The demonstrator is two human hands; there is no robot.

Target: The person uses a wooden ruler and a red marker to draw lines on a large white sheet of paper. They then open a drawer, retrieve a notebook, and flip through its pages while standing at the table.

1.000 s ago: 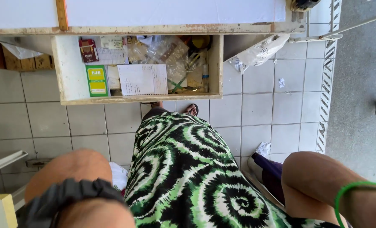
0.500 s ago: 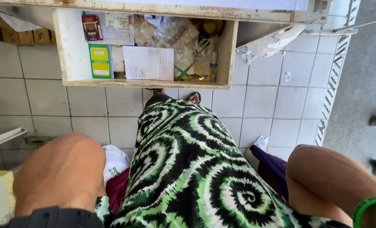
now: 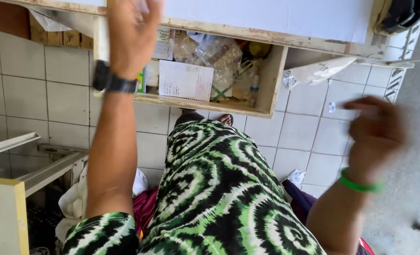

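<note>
The left hand (image 3: pixel 133 33) is raised over the open wooden drawer (image 3: pixel 266 94), fingers loosely spread and holding nothing, a black watch (image 3: pixel 113 82) on its wrist. The drawer is pale and worn, crammed with a white paper card (image 3: pixel 185 80) and crumpled clear plastic bags (image 3: pixel 214 54). The right hand (image 3: pixel 377 130), blurred, hangs apart over the tiled floor (image 3: pixel 304 137); I cannot tell its grip.

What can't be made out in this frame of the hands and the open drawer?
- Head view: right hand is motion-blurred; whether it holds anything cannot be told.
- Left hand: fingertips cut off by the top edge.
- Drawer: its left part is hidden behind the left hand; items under the clear plastic bags are indistinct.
</note>
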